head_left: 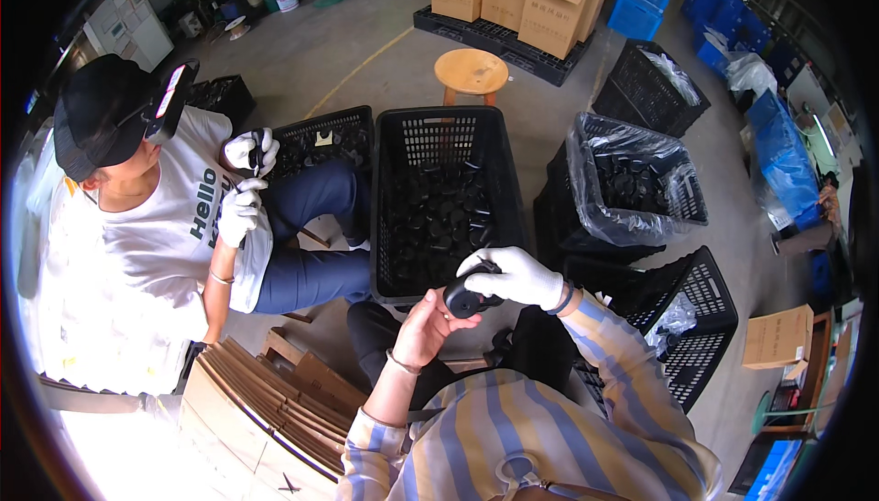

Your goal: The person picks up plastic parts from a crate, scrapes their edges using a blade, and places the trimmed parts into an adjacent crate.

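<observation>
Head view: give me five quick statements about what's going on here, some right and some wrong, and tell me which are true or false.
1. The left hand and the right hand are both on one black part. True.
2. Both of these hands wear gloves. False: the right hand wears a white one, but the left is bare.
3. The wooden stool stands beyond the black crate in front of the hands. True.
4. The stool has a square seat. False: its seat is round.
5. The co-worker on the left wears a black cap. True.
</observation>
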### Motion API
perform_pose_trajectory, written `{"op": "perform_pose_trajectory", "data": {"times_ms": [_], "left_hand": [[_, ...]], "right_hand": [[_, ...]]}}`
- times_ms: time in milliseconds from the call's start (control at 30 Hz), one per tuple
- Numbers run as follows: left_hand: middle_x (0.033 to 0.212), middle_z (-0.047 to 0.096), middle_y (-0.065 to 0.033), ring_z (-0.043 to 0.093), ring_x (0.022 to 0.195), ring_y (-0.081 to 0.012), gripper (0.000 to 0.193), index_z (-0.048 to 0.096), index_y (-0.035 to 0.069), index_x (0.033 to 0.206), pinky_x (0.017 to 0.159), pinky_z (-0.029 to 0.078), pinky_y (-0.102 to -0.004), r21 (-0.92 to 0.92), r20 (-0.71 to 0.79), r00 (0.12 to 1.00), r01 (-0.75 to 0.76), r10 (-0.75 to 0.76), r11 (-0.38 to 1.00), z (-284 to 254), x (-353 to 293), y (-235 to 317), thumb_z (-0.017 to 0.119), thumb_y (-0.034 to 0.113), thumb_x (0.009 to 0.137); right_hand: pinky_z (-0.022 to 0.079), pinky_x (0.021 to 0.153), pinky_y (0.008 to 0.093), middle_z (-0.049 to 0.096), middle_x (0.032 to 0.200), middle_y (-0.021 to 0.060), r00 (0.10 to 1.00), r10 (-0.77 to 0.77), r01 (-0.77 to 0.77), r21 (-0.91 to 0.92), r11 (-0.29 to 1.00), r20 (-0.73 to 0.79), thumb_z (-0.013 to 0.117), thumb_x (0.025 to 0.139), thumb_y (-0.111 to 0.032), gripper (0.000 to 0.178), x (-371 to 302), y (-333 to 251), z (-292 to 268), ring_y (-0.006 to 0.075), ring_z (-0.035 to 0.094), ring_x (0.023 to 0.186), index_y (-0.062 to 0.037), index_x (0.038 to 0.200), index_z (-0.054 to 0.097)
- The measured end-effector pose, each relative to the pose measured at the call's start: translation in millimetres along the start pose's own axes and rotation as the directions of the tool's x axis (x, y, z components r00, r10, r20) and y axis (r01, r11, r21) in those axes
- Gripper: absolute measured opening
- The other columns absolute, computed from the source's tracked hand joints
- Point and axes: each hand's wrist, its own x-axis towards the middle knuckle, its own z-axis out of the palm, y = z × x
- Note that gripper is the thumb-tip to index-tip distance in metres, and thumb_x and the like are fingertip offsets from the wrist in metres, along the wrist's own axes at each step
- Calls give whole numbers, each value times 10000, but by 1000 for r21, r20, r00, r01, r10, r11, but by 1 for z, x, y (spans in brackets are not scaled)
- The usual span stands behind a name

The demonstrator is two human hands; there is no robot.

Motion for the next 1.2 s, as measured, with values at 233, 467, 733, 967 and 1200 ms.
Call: {"op": "perform_pose_trajectory", "data": {"times_ms": [233,467,733,967,1200], "left_hand": [[1081,500,-236,563,908,-297,485,354,-37,1210,852,427,-370,-283,53,999,29,-14,959,-6,-1,-3,358,323,886],[1041,545,-139,541,962,-284,367,428,-23,1125,897,404,-409,-214,-46,995,-98,91,972,5,0,1,480,213,849],[1022,552,-115,546,957,-258,330,435,-6,1120,889,413,-397,-111,-77,983,-176,168,978,7,-3,-2,508,145,836],[978,562,-87,552,899,-182,340,448,-5,1119,860,415,-325,114,-123,965,-218,232,969,13,-5,-4,547,91,809],[1079,478,-88,496,949,-162,425,480,-2,1101,831,406,-280,616,33,924,-320,382,720,8,-12,-6,642,4,707]], "right_hand": [[423,456,270,558,719,7,847,-528,264,-912,313,64,539,761,-185,94,-23,-17,1,148,551,510,-92,774,540],[402,399,249,455,593,-13,893,-449,77,-992,98,25,575,723,-247,123,-35,-23,18,122,521,494,-146,719,505],[415,393,244,406,583,-6,889,-447,94,-995,-24,95,563,714,-251,157,-38,-25,22,111,506,489,-128,752,474],[419,390,240,403,594,-6,896,-434,94,-995,-30,98,555,692,-221,141,-38,-26,25,111,510,488,-124,755,475],[416,478,357,518,551,81,980,-20,148,-655,741,199,512,803,-231,144,-17,-16,-6,215,554,518,-98,815,568]]}}
